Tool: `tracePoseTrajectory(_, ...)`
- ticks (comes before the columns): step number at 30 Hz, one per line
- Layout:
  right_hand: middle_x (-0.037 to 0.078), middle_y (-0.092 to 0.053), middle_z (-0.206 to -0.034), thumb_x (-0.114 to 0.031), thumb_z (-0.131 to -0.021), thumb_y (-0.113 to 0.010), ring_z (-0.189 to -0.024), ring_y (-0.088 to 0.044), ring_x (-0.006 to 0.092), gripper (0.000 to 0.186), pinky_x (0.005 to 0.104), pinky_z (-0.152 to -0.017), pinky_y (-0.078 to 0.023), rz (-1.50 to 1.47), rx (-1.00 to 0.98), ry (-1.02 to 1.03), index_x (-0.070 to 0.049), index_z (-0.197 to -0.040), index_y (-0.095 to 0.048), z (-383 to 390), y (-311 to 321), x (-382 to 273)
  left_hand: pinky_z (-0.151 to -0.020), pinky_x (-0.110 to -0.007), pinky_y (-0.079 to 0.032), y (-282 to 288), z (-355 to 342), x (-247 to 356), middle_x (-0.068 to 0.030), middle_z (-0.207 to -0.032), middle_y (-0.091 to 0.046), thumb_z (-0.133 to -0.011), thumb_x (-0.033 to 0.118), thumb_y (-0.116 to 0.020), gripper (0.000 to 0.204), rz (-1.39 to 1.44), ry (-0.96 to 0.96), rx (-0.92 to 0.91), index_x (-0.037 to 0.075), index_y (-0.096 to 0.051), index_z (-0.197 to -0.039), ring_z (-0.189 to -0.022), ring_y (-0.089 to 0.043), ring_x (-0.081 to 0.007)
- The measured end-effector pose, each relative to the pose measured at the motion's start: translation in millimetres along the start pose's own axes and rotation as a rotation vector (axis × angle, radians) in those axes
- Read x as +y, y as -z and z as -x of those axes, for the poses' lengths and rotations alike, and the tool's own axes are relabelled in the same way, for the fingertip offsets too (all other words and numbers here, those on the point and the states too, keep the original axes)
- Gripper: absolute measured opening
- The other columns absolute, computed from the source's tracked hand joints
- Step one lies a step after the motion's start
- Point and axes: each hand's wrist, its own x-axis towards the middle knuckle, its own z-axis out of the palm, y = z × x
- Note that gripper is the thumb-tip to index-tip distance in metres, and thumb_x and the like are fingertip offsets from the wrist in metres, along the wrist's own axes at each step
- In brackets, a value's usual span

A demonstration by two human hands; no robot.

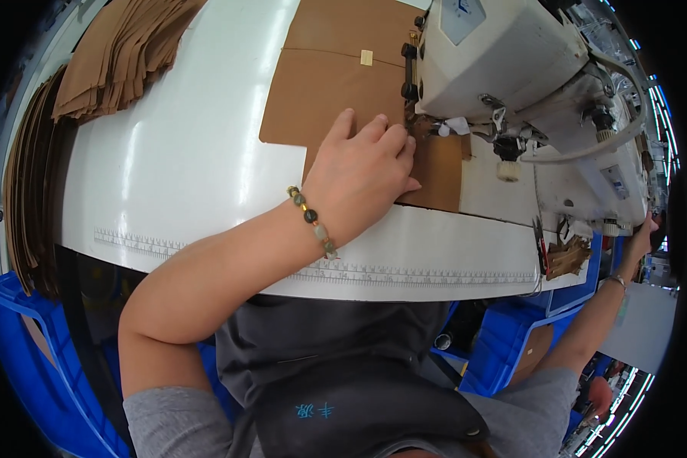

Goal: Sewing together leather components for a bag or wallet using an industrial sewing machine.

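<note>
I see my left hand (362, 172) lying flat on the brown fabric piece (336, 91), fingers stretched and pressed down, so its grip is released and it grasps nothing. The fabric lies on the white counter (183, 168), with its right edge under the head of the white sewing machine (511, 69), which stands at 1 o'clock from the hand. My fingertips (393, 133) are just beside the needle area. On the wrist I wear a bead bracelet (313, 221).

My right hand (643, 237) is far away at 3 o'clock, at the right end of the machine; I cannot tell if its grip is clenched or released.

At 10 o'clock a stack of brown fabric pieces (122, 53) lies on the counter corner. Blue plastic bins (511, 343) stand below the counter, and a printed ruler strip (404, 273) runs along its front edge.
</note>
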Motion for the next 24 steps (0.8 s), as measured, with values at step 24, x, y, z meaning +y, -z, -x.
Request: tracePoseTrajectory(24, 0.012, -0.066, -0.131, -0.035, -0.11, -0.049, -0.117, -0.066, 0.0236, 0.046, 0.0376, -0.098, -0.054, -0.657, 0.194, -0.095, 0.001, -0.137, -0.06, 93.6, -64.4, 27.0, -0.083, -0.036, -0.051, -2.3, -6.0, 12.6, -0.0034, -0.114, -0.069, -0.085, 0.04, -0.074, 0.041, 0.111, -0.251, 0.027, 0.008, -0.072, -0.109, -0.098, -0.061, -0.0203)
